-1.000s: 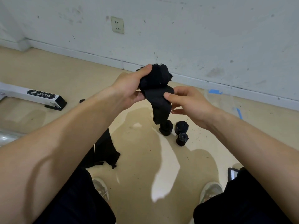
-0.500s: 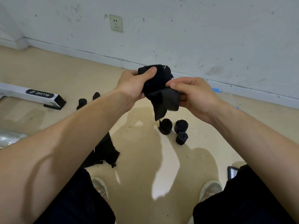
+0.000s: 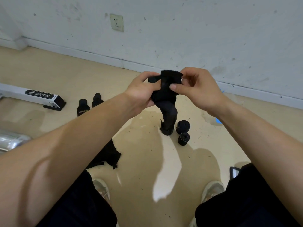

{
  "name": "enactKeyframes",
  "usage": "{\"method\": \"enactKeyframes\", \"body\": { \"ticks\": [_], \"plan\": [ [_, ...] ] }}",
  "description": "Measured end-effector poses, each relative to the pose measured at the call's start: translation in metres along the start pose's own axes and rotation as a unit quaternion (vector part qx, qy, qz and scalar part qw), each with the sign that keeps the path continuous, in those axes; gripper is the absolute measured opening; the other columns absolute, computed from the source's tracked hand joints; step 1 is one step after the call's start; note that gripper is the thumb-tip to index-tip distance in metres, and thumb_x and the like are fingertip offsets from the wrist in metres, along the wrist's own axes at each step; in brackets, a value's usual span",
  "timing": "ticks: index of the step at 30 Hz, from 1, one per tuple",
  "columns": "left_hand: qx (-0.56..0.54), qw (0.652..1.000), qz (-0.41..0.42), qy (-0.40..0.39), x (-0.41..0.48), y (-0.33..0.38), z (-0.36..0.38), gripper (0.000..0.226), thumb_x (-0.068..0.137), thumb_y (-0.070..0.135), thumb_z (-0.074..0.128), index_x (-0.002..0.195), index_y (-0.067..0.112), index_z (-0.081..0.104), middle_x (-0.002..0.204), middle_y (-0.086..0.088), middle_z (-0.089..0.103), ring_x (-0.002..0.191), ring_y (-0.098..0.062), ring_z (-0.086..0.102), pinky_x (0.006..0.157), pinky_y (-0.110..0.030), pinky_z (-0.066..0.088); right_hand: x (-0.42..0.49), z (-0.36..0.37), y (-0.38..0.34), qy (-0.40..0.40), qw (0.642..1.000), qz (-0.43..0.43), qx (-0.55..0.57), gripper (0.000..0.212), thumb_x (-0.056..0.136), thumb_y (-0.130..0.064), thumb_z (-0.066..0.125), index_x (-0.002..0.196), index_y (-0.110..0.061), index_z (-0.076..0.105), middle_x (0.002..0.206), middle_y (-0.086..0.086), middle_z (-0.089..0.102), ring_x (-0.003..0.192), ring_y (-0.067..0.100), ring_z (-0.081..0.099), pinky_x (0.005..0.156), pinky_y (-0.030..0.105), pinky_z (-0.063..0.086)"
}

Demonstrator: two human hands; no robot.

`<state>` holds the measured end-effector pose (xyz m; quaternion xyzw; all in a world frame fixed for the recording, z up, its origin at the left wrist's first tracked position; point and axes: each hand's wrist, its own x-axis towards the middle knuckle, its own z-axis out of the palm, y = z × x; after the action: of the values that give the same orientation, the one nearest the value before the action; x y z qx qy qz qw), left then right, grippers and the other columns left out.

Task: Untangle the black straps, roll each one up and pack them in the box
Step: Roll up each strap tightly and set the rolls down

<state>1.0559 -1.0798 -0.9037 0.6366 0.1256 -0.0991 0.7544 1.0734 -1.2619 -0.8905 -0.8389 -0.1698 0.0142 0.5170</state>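
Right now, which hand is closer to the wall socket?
Left. The left hand sits below and just right of the socket; the right hand is farther right, across the strap.

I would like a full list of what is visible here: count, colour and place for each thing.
half-rolled black fabric strap: one, black, held in both hands, tail hanging
rolled black straps: at least two, black, floor ahead
loose black strap heap: one, black, floor under left forearm
white metal bar: one, white, floor left
upright black fabric pieces: two, black, floor near bar
white wall socket: one, white, wall
left hand: one, grips the roll
right hand: one, pinches its top
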Motion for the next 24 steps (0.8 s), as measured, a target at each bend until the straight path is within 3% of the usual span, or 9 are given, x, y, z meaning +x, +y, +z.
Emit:
{"method": "enactKeyframes", "body": {
  "ticks": [2,4,8,13,16,20,24],
  "plan": [
    [0.003,1.0,-0.004,-0.026,-0.002,0.001,0.0,0.035,0.101,0.001,0.058,0.131,0.016,0.064,0.109,-0.006,0.07,0.097,-0.03,0.071,0.087,-0.044,0.063,0.0,0.0,0.002,0.009,1.0,-0.017,-0.008,0.015,0.082,-0.023,0.076,0.074,-0.028,0.064,0.055,-0.015,0.034,0.058,0.01,0.036,0.066,0.044,0.046],
    [0.009,0.998,-0.004,-0.058,-0.004,0.001,0.001,0.037,0.101,-0.004,0.052,0.13,0.015,0.067,0.108,-0.004,0.07,0.099,-0.028,0.069,0.09,-0.046,0.062,0.001,0.0,0.004,0.019,0.999,-0.025,-0.018,0.02,0.085,-0.017,0.076,0.078,-0.03,0.064,0.058,-0.014,0.036,0.058,0.008,0.038,0.064,0.03,0.041],
    [0.019,0.995,0.007,-0.093,-0.009,0.003,0.003,0.031,0.106,0.008,0.052,0.132,0.014,0.066,0.108,-0.001,0.071,0.095,-0.019,0.071,0.087,-0.039,0.063,0.001,0.0,0.006,0.032,0.999,-0.014,-0.015,0.021,0.085,-0.017,0.077,0.08,-0.031,0.063,0.062,-0.009,0.037,0.064,0.015,0.04,0.067,0.029,0.041],
    [0.0,0.997,-0.021,-0.071,-0.012,0.008,0.004,0.036,0.102,0.015,0.045,0.127,0.017,0.071,0.11,-0.009,0.064,0.096,-0.032,0.068,0.09,-0.042,0.062,0.001,-0.003,0.005,0.043,0.999,0.024,0.017,0.024,0.087,-0.012,0.078,0.078,-0.029,0.062,0.061,-0.01,0.036,0.065,0.016,0.041,0.066,0.025,0.043],
    [0.022,0.996,-0.005,-0.082,-0.015,0.007,0.007,0.034,0.1,0.02,0.052,0.129,0.016,0.069,0.109,-0.006,0.065,0.095,-0.026,0.069,0.094,-0.041,0.06,0.001,-0.005,0.003,0.044,0.998,0.034,0.029,0.021,0.087,-0.011,0.078,0.08,-0.025,0.064,0.061,-0.009,0.035,0.062,0.014,0.043,0.06,0.018,0.044],
    [0.069,0.991,0.04,-0.108,-0.016,-0.002,0.009,0.036,0.096,0.018,0.071,0.132,0.019,0.064,0.119,-0.01,0.074,0.105,-0.023,0.075,0.082,-0.029,0.06,0.0,-0.008,0.003,0.042,0.997,0.048,0.053,0.013,0.088,-0.016,0.078,0.082,-0.019,0.067,0.06,-0.008,0.034,0.058,0.011,0.04,0.055,0.015,0.038],
    [0.109,0.987,0.056,-0.103,-0.013,-0.005,0.01,0.04,0.093,0.011,0.073,0.131,0.022,0.064,0.123,-0.014,0.072,0.109,-0.027,0.073,0.09,-0.036,0.061,0.001,-0.007,0.007,0.051,0.995,0.068,0.049,0.019,0.09,-0.024,0.076,0.078,-0.014,0.067,0.058,-0.008,0.042,0.057,0.009,0.042,0.057,0.02,0.037]
  ]
}}
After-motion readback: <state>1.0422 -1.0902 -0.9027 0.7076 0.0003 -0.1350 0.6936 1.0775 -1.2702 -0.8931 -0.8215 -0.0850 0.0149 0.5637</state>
